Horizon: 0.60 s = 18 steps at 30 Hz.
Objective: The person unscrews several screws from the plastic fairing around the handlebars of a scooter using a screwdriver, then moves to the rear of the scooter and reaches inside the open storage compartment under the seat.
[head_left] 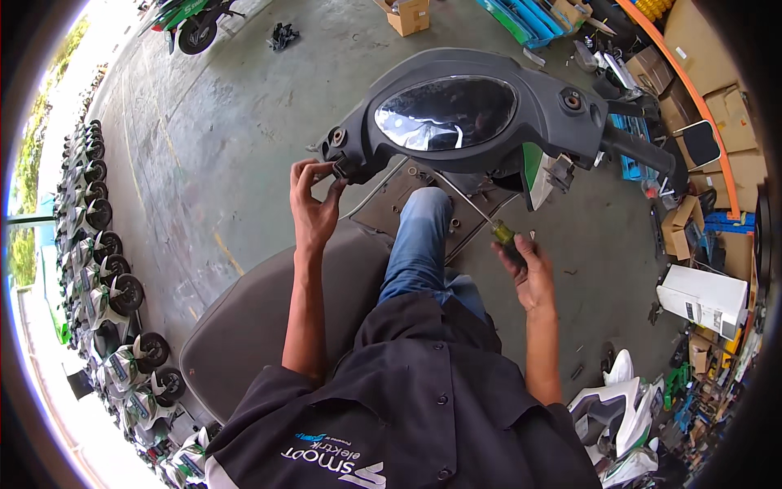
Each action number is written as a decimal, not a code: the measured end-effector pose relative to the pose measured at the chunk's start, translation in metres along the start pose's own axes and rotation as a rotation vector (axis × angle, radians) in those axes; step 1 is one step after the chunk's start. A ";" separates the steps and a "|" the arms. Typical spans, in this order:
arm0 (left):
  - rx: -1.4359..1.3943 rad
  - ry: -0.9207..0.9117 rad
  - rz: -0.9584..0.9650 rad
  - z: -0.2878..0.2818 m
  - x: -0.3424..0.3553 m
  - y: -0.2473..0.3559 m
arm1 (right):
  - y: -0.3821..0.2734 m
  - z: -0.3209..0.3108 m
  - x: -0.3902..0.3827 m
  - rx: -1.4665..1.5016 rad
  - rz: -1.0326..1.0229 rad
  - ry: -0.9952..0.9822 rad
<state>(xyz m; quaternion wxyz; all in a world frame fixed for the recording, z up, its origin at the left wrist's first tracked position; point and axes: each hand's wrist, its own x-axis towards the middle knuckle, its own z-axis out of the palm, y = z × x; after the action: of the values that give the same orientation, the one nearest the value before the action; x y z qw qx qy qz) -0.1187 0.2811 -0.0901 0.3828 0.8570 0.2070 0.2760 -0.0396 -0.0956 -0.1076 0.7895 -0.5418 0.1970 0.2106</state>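
Observation:
A grey scooter handlebar cover (538,106) with a glossy oval display (448,114) spans the view in front of me. At its left end, my left hand (313,213) pinches a small black switch-like block (343,168) between thumb and fingers. My right hand (533,273) is closed round a screwdriver (503,234) with a yellow-green and dark handle. Its long thin shaft slants up and left toward the underside of the cover; where the tip ends is hard to make out. The right handlebar grip (648,155) carries nothing of mine.
My jeans-clad knee (423,216) is between the scooter's grey seat (285,326) and the cover. Rows of parked scooters (106,269) line the left. Cardboard boxes (683,224), a white box (702,300) and loose parts crowd the right. White scooter bodywork (619,407) stands at lower right.

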 end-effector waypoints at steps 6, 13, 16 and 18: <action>-0.181 0.035 0.092 0.003 0.031 -0.045 | 0.036 0.001 -0.038 -0.076 0.555 -0.616; -0.075 -0.395 -0.015 -0.005 0.035 -0.073 | 0.079 0.074 -0.042 -0.507 0.282 -0.844; -0.154 -0.508 0.004 -0.016 0.037 -0.083 | 0.099 0.105 -0.049 -0.705 0.127 -0.725; -0.114 -0.517 0.001 -0.019 0.040 -0.075 | 0.095 0.118 -0.056 -0.750 0.108 -0.693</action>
<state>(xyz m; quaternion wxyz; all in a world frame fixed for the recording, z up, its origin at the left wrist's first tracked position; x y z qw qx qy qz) -0.1107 0.3608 -0.1246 0.4704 0.8763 0.0860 0.0590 -0.1281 0.0389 -0.1110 0.5479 -0.6750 -0.1377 0.4746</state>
